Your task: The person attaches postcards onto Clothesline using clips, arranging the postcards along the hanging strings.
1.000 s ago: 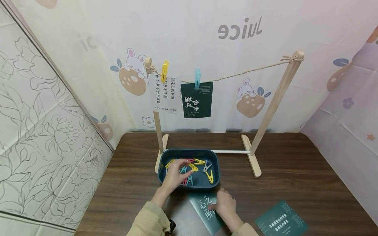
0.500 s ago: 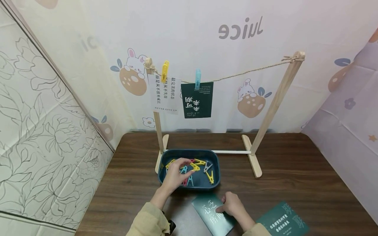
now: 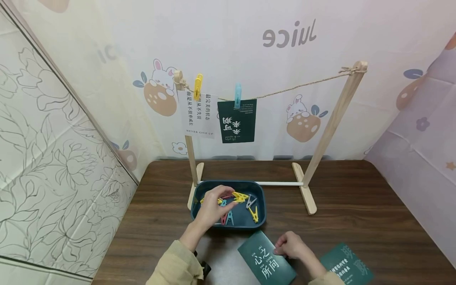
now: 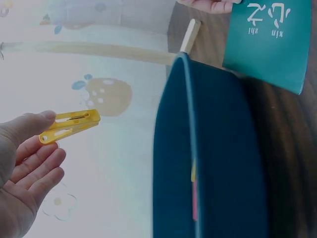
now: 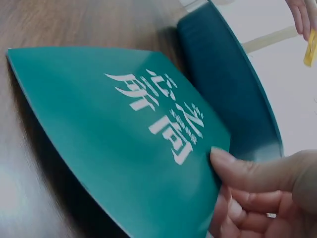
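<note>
My left hand (image 3: 212, 206) pinches a yellow clothespin (image 4: 74, 124) between thumb and index finger, over the dark blue bin (image 3: 228, 228). In the left wrist view the clothespin sticks out past the fingertips, beside the bin wall. My right hand (image 3: 293, 246) grips a green card (image 5: 114, 129) with white lettering by its right edge, thumb on top and fingers beneath. The card is tilted, in front of the bin. More clothespins lie in the bin, among them a grey one (image 3: 251, 202), a yellow one (image 3: 254, 215) and a blue one (image 3: 229, 217).
Behind the bin stands a wooden rack with a rope (image 3: 299, 86). A white card (image 3: 199, 118) and a dark green card (image 3: 238, 126) hang from it by a yellow and a blue clothespin. Another green card (image 3: 347, 263) lies on the table (image 3: 356, 206) at right.
My right hand has shifted right and lifted the green card off the table. The left hand has risen slightly from the bin with the yellow clothespin.
</note>
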Available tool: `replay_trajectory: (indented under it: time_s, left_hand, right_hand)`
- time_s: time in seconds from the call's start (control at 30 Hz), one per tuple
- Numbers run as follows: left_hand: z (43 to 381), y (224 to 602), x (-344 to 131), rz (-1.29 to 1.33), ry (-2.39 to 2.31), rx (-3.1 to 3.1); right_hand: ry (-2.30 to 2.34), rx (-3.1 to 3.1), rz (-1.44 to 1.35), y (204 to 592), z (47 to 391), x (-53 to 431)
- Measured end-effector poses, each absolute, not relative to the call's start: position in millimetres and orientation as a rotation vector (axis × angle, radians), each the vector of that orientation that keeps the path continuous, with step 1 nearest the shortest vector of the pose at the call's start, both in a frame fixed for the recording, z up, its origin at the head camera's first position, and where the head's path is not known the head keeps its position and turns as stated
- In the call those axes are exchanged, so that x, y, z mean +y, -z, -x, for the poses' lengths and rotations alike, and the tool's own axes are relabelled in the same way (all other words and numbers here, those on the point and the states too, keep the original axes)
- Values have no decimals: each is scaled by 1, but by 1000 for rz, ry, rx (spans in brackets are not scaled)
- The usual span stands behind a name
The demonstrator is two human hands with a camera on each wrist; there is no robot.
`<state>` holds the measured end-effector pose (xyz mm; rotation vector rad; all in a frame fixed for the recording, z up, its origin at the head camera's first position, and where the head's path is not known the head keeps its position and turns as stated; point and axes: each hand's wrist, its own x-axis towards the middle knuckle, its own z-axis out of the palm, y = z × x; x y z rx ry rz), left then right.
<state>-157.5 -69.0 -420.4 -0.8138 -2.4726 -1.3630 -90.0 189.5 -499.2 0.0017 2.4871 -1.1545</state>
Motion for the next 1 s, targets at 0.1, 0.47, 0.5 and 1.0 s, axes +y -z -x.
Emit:
replay_trajectory:
  time_s: [0.1,0.47,0.5,1.0]
  left_hand:
    - [158,411,-67,846,1348,-2466]
    - [157,380,-57,982,1272,-2420]
    - [157,377,-56,987,1268,-2418]
    - [161,331,-44,1062,1209,-2389]
  right_hand:
    - [1249,2389,108,496,91,200]
    - [1429,2307,257,471,94,220]
    - [1434,2322,259,468,94,222]
    - [1548,2555,18,428,106,227]
